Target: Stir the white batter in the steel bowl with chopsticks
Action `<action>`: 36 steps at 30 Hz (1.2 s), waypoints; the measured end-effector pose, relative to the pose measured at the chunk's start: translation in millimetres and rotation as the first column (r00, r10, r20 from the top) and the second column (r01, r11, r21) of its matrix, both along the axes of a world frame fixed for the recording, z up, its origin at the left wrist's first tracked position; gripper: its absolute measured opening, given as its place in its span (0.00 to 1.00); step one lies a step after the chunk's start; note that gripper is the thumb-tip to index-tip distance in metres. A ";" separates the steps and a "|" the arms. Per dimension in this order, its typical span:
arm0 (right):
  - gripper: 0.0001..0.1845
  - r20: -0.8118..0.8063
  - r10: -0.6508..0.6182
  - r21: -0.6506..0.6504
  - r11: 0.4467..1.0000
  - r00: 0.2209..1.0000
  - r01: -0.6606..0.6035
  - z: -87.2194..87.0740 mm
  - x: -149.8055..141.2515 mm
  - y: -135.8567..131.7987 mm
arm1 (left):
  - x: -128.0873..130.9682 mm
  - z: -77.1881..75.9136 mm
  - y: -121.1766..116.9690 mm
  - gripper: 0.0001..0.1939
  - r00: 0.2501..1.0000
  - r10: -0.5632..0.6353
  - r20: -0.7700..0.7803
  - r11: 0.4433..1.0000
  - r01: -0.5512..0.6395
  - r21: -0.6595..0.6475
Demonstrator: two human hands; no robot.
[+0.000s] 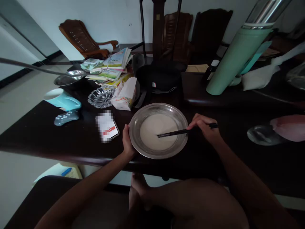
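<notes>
A round metal bowl (135,127) with pale batter (154,133) in it stands near the front edge of the dark table (59,136). My left hand (127,141) grips the bowl's left rim. My right hand (205,127) is closed on a pair of black chopsticks (173,133), whose tips rest in the batter near the bowl's middle.
Left of the bowl lie a phone (108,128), a grey-blue remote (66,117), a light blue cup (62,99), a glass dish (101,97) and a paper packet (125,95). Books (111,66) and a steel bowl (70,78) sit behind. A green flask (234,57) stands at right; a pink object (289,127) far right.
</notes>
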State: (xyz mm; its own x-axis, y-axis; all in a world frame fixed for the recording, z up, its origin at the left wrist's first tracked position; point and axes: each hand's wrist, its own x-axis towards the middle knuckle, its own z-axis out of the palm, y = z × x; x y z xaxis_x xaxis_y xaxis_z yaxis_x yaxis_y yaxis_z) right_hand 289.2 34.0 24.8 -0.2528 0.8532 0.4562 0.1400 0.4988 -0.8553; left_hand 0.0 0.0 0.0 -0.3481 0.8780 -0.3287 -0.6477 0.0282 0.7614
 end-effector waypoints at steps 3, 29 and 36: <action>0.15 0.128 -0.029 0.020 0.999 0.991 0.026 1.7 -0.2 -0.5 | -0.3 0.3 -0.2 0.15 1.000 0.000 0.008 1.000 0.000 -0.005; 0.18 -0.072 -0.055 0.020 0.998 0.996 0.057 -1.5 4.0 3.3 | -3.2 -5.0 0.8 0.14 1.000 -0.030 0.008 0.999 0.030 0.041; 0.12 0.102 -0.031 0.044 0.999 0.994 0.027 3.4 0.4 1.0 | -2.1 -0.8 0.0 0.14 1.000 -0.026 -0.005 1.000 0.026 0.012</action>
